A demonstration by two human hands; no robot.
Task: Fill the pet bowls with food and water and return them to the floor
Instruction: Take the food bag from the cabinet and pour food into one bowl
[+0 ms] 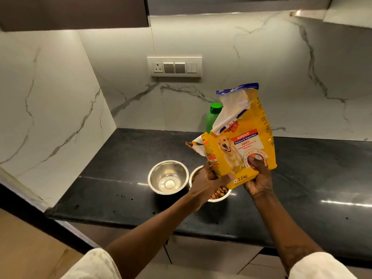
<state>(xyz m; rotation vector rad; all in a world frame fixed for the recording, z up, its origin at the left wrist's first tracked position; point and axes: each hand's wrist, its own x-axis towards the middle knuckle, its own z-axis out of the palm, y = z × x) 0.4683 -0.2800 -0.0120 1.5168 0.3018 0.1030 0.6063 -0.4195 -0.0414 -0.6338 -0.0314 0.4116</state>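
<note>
A yellow dog food bag [239, 141], torn open at the top, is held upright above the black counter [120, 178]. My left hand [209, 179] grips its lower left corner and my right hand [258, 176] grips its lower right. Under the bag stands a steel bowl [218, 195] with brown kibble in it, mostly hidden by my left hand and the bag. Just left of it stands a second steel bowl [168, 177], which has nothing in it. A green bottle [213, 116] with a green cap stands behind the bag by the wall.
The counter ends at a marble side wall [50, 109] on the left and a marble back wall with a switch panel [174, 66]. Dark cabinets hang above at the upper left. Cabinet fronts lie below the counter's front edge.
</note>
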